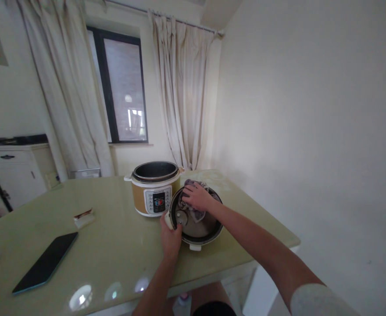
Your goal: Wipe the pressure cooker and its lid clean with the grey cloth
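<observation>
Lid (208,228), one: tilted beside the cooker (139,197), edge gripped by my left hand (171,238). Cloth (198,215), one: bunched under my right hand (198,197); from here, I'd press flat, lid steady.

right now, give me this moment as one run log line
left hand: grips lid at rim | right hand: holds cloth against lid's inner side | cooker: open, behind lid
</observation>
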A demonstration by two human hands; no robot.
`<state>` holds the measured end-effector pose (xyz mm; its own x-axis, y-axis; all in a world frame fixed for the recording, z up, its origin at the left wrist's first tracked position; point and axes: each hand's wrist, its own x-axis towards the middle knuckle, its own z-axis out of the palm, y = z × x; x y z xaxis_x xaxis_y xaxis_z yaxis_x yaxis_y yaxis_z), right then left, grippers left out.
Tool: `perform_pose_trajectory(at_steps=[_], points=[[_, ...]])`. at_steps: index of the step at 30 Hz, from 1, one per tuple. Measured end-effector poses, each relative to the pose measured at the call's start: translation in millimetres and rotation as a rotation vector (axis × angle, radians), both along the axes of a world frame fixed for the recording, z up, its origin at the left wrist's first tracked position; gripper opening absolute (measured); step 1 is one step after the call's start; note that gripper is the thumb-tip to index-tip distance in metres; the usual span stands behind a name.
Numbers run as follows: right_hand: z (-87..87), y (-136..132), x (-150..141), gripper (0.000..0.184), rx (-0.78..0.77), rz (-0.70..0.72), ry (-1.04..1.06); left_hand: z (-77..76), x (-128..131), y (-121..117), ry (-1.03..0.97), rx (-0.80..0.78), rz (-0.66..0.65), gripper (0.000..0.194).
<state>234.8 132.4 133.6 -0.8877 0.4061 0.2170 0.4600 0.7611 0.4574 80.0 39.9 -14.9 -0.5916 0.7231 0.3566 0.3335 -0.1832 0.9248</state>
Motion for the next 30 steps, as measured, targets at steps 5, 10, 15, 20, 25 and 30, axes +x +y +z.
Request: perform_pose_trajectory(at_steps=[5, 10, 15, 20, 25, 30], points=[[0.8, -5.7, 34.3, 0.044, -0.119, -0.323, 0.111, 4.6, 2.8, -1.9, -0.013, -0.012, -0.002, 0.065], [-15.4, -38.3, 51.2, 0.050, -0.255, -0.345, 0.014, 8.4, 5.4, -3.2, -0.002, 0.014, 0.011, 0.063], [-21.1, -47.7, 37.3, 0.044, -0.210, -0.134, -0.088, 9.3, 4.3, -3.5, 0.022, -0.003, 0.023, 0.063], [-1.8, -10.5, 16.0, 0.028, 0.007, -0.236, 0.029, 7.9, 2.3, -2.9, 0.010, -0.002, -0.002, 0.063], [-7.5, 2.2, -0.2, 0.027, 0.033, 0.088, -0.078, 3.6, 1.7, -2.3, 0.010, -0.013, 0.007, 0.065], [-8.6, 0.3, 15.1, 0.028, -0.002, -0.161, 0.075, 2.9, 2.4, -0.7, 0.007, -0.025, 0.013, 0.063]])
